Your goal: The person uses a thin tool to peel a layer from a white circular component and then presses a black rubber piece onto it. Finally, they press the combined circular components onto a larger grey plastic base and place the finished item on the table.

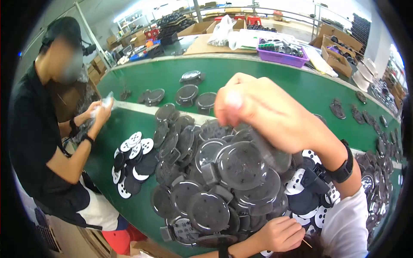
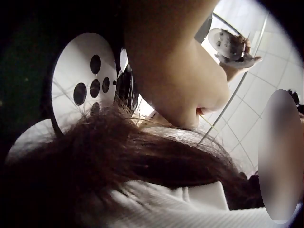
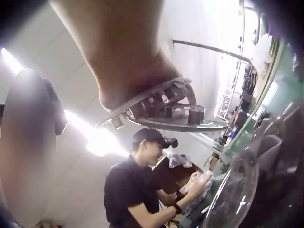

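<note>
My right hand (image 1: 266,109) is raised over a heap of dark translucent round plastic covers (image 1: 241,165). It grips a round plastic part with short posts on its inner face (image 3: 161,111), seen from below in the right wrist view; in the head view the hand mostly hides it. Low at the front, my left hand (image 1: 282,234) has its fingers curled and pinches a thin pale stick (image 1: 307,243). Black and white discs with holes (image 1: 297,182) lie beside the heap, between it and my right arm. Long dark hair (image 2: 142,147) crosses the left wrist view.
Another pile of black and white discs (image 1: 134,150) lies left on the green table (image 1: 142,118). Across a pale divider sit several covers (image 1: 187,94). A person in black (image 1: 47,129) stands left, handling clear plastic. A purple basket (image 1: 284,58) stands at the back; more parts (image 1: 380,172) lie right.
</note>
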The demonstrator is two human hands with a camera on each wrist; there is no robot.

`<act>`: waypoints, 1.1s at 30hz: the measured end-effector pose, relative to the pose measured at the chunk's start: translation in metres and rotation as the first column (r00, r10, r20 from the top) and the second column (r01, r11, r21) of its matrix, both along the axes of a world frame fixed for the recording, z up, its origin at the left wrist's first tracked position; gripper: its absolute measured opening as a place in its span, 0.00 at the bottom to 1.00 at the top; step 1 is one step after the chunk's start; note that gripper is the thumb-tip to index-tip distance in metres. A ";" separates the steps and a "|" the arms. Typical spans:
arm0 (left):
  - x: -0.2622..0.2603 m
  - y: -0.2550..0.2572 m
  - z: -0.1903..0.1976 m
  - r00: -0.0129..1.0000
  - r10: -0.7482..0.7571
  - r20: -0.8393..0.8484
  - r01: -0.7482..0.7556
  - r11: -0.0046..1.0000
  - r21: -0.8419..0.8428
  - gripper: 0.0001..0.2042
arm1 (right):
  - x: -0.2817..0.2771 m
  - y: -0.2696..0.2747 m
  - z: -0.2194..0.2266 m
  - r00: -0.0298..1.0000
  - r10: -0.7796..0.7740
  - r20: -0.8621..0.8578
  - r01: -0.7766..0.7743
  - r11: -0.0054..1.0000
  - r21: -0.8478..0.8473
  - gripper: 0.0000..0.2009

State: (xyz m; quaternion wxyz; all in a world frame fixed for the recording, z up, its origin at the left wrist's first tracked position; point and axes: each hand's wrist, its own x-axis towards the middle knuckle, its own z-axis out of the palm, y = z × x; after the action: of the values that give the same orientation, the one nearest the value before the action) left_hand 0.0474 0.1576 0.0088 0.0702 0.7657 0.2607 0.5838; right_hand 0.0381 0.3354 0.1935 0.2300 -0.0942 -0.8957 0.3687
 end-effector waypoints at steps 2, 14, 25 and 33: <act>0.001 -0.001 -0.002 1.000 0.005 -0.018 -0.005 1.000 -0.021 0.11 | -0.014 -0.008 -0.012 0.995 0.077 -0.062 -0.051 0.937 0.346 0.24; 0.006 -0.003 -0.010 0.999 0.036 0.006 -0.036 0.999 -0.005 0.12 | -0.026 -0.028 -0.082 0.938 0.296 0.181 -0.347 0.796 0.495 0.18; 0.003 0.001 -0.002 0.997 0.044 0.056 -0.045 0.999 0.014 0.09 | -0.037 -0.021 -0.059 0.998 0.027 0.054 -0.056 0.752 0.657 0.22; 0.000 0.002 0.003 0.997 0.040 0.063 -0.040 0.999 0.002 0.08 | 0.075 0.182 -0.085 0.728 -0.621 0.292 0.492 0.769 0.409 0.32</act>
State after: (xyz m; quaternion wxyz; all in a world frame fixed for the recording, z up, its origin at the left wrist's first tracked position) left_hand 0.0477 0.1599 0.0120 0.0654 0.7415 0.2728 0.6095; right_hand 0.1135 0.5171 0.1081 0.1489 -0.4003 -0.8974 0.1108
